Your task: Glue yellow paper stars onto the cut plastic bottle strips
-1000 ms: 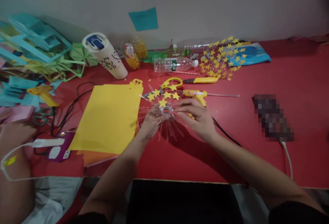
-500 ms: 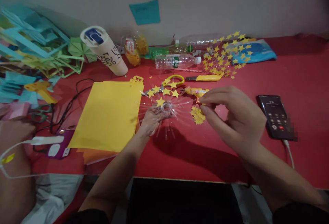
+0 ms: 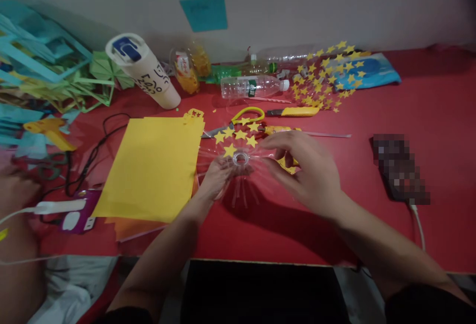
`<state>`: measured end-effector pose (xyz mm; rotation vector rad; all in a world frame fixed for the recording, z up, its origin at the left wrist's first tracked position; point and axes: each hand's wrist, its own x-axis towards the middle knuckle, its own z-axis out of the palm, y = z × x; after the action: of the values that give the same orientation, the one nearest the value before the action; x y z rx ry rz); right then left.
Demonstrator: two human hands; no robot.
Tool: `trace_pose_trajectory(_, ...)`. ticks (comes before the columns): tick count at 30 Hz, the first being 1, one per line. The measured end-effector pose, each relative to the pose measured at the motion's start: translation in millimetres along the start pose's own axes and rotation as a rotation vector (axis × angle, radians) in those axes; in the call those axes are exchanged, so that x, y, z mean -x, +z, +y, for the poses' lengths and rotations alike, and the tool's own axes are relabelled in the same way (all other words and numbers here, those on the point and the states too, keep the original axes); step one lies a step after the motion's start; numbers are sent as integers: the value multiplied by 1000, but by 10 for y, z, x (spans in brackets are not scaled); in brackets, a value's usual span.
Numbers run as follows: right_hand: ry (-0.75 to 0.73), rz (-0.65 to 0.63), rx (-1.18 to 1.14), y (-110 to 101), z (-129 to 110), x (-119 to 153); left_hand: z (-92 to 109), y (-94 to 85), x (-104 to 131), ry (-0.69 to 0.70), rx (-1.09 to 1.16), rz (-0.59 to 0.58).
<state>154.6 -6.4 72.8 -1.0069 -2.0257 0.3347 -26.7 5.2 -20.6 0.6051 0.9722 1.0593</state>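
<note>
My left hand (image 3: 217, 177) is closed on a clear plastic bottle cut into strips (image 3: 241, 159), its round neck ring facing up and the thin strips fanned outward. Yellow paper stars (image 3: 241, 135) sit on several strips on the far side. My right hand (image 3: 303, 167) is over the right-hand strips, thumb and index finger apart, with no object visible between them. Partly hidden beneath it lies a pile of loose yellow stars (image 3: 287, 165). Just behind are a yellow glue gun (image 3: 278, 129) and yellow-handled scissors (image 3: 250, 113).
Yellow paper sheets (image 3: 148, 165) lie left, near a white tumbler (image 3: 148, 73). Along the back are a clear bottle (image 3: 249, 87), a yellow utility knife (image 3: 297, 111) and a star-covered plastic piece (image 3: 320, 83). A phone (image 3: 399, 167) lies right. Another person's hand (image 3: 17, 185) is at far left.
My right hand has moved left from beside the star pile to the strips, and its fingers have parted. My left hand keeps its hold on the cut bottle. The view has shifted slightly.
</note>
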Motion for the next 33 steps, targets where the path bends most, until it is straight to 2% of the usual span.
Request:
trace_pose_trajectory(5,65,-32,-94,7,19,-5,5,3,28,7,-14,-25)
trace_pose_trajectory(18,-102,-31,-177,-28,32,-18,168,87,123,-95,-39,-156)
trace_pose_trajectory(25,-135,-21,-152,-44,38,-4,151,56,128,-119,-20,-117)
trace_pose_trajectory(33,-173,-76,-153,-59,33,-8,135,11,117,-126,-46,-108)
